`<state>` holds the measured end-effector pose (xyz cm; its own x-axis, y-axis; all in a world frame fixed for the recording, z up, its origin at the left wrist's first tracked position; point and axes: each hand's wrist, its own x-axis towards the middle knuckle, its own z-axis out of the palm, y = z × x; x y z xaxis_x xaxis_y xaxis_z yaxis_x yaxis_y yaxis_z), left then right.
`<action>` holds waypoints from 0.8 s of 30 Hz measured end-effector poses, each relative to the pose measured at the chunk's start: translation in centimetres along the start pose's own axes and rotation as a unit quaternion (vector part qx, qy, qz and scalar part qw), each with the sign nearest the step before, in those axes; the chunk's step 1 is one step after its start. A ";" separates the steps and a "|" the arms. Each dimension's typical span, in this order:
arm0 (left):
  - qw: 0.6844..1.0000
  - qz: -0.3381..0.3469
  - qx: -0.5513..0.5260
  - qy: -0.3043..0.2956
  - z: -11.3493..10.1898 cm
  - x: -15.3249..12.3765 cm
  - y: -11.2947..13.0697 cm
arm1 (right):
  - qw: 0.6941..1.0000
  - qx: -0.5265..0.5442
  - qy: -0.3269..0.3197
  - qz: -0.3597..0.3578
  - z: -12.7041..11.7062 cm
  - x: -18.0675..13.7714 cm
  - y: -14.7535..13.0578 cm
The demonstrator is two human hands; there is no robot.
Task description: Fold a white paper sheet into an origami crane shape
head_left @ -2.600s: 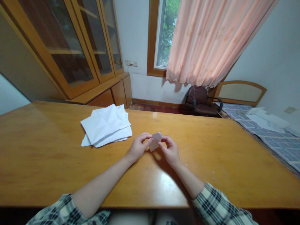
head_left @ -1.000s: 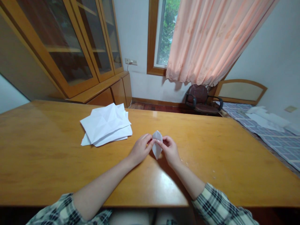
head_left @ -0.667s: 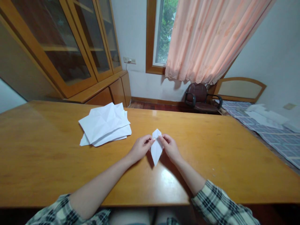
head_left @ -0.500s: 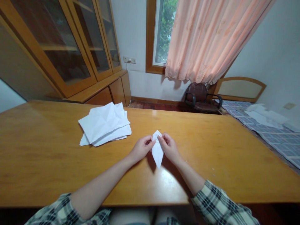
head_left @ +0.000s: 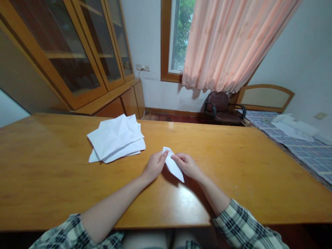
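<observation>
A small folded piece of white paper (head_left: 172,165), long and pointed at both ends, lies tilted on the wooden table (head_left: 52,173) between my hands. My left hand (head_left: 155,166) touches its upper left edge with fingers curled onto it. My right hand (head_left: 187,165) pinches its right edge with thumb and fingertips. Both wrists rest on the tabletop.
A loose stack of creased white paper sheets (head_left: 116,138) lies on the table to the left of my hands. Beyond the table stand a glass-door wooden cabinet (head_left: 77,58), a brown chair (head_left: 220,109) under a pink curtain (head_left: 228,41), and a bed (head_left: 298,138) at right.
The folded paper has turned from upright between my fingertips to lying slanted on the table, its lower tip now pointing right. Both hands have dropped slightly with it.
</observation>
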<state>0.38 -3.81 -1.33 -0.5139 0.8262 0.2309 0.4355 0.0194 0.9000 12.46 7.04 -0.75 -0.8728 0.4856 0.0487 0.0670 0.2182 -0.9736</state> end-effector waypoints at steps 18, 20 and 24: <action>0.991 -0.081 -0.086 -0.067 0.6 -0.2 -0.3 | 0.993 0.115 -0.013 0.038 -0.4 0.0 -0.2; 0.983 -0.106 -0.117 -0.090 0.7 -0.1 -0.6 | 0.996 0.086 0.017 0.015 -0.3 0.0 -0.2; 0.974 -0.120 -0.129 -0.143 0.6 0.1 -0.7 | 0.994 0.109 -0.016 0.025 -0.2 -0.1 -0.2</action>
<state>0.49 -3.41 -2.19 -0.3354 0.9389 -0.0774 0.1081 0.1199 0.9869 12.61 7.10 -0.50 -0.8859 0.4638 -0.0051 0.0080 0.0042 -1.0000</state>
